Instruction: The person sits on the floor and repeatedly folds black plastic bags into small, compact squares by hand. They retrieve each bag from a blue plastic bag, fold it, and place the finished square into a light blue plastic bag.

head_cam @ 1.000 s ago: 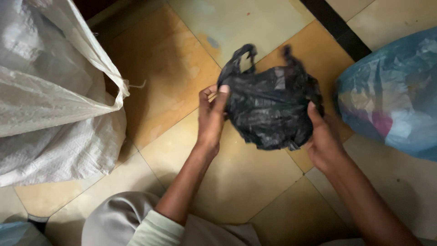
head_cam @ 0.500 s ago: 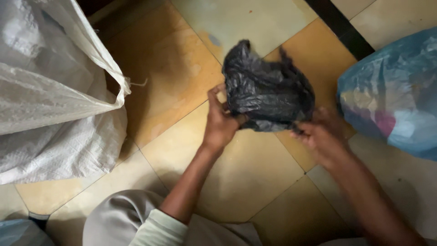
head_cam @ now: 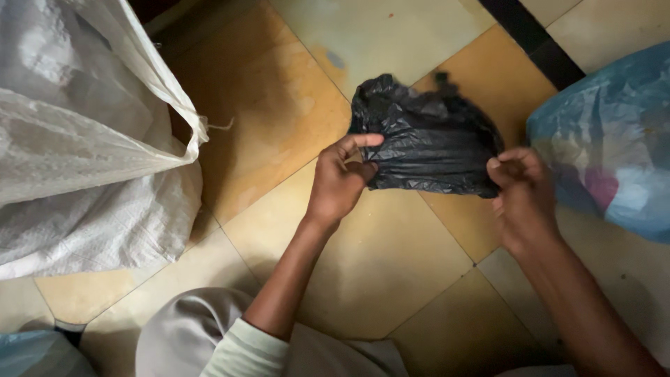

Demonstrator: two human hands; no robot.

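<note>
A crumpled black plastic bag [head_cam: 429,143] is held above the tiled floor [head_cam: 293,105] between both hands, roughly at the middle of the view. The left hand [head_cam: 340,183] is closed on the bag's lower left edge, with the thumb on top and the fingers curled under the film; the right hand [head_cam: 523,188] is pinched on the lower right edge, its fingertips bunched tightly on the plastic. Each grip is therefore narrow and is filled with a fold of the bag. The lower edge is drawn fairly straight between the two hands, while the upper part stays wrinkled and puffed. For this folding or flattening step to be done well, the edge is best kept taut and level, so that the crease forms evenly and no air is trapped in the upper part. The thin film is judged likely to slip or stretch if it is pulled hard, so moderate tension is advised, with the pinch kept close to the corners. Whether anything is inside the bag cannot be told. A large white woven sack [head_cam: 84,139] stands open well to the left, and a filled blue plastic bag [head_cam: 614,139] lies near the right hand without touching it.
</note>
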